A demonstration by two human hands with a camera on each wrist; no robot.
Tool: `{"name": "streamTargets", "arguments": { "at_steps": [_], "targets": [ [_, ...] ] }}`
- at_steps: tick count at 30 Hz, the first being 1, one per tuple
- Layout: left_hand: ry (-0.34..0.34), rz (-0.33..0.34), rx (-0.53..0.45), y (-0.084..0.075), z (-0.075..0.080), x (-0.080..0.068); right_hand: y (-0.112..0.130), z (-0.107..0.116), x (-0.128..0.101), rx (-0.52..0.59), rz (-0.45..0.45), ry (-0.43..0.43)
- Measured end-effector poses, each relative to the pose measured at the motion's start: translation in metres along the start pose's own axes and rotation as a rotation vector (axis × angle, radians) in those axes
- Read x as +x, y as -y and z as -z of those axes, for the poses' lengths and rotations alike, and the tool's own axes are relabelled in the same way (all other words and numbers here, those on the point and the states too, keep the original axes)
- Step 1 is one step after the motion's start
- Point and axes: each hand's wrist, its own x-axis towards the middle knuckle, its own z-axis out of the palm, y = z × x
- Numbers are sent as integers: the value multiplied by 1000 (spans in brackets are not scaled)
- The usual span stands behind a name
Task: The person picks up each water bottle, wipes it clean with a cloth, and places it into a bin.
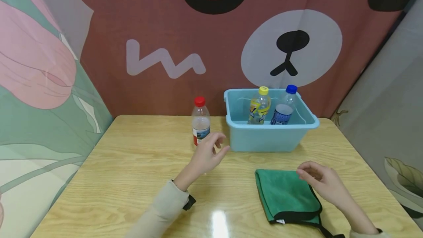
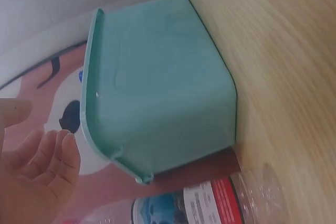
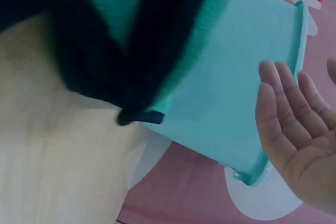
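Note:
My left hand (image 1: 209, 153) hovers over the table just in front of a clear bottle (image 1: 200, 120) with a red cap, its fingers loosely bent and holding nothing. In the left wrist view that bottle's label (image 2: 199, 205) shows red, white and blue, apart from the hand. My right hand (image 1: 320, 179) is above the right edge of a folded green cloth (image 1: 287, 194) with black trim. Nothing is between its loosely curved fingers. The right wrist view shows the palm with relaxed fingers (image 3: 294, 103).
A light blue plastic bin (image 1: 264, 139) stands at the back right of the wooden table (image 1: 132, 164). Inside it are a yellow-capped bottle (image 1: 259, 107) and a blue-capped bottle (image 1: 284, 109), both upright. A printed curtain (image 1: 158, 94) hangs behind the table.

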Motion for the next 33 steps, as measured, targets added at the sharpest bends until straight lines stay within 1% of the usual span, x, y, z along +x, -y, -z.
{"name": "streamTargets", "arguments": {
  "at_steps": [5,10,15,20,23,27,33],
  "targets": [
    [-26,17,22,7,8,-9,-5,-7,-2,-2,63,146],
    [-20,43,29,12,15,-19,-7,-10,-1,-32,98,279],
    [-45,67,23,18,20,-29,-9,-15,-1,-72,117,391],
    [-64,89,22,19,27,-32,-13,-20,-3,-133,110,434],
    [-89,127,21,21,31,-33,-15,-22,-4,-167,100,449],
    [-110,164,20,28,36,-34,-16,-25,-4,-169,91,493],
    [-145,180,6,35,43,-34,-15,-30,-6,-208,84,567]
  ]
}}
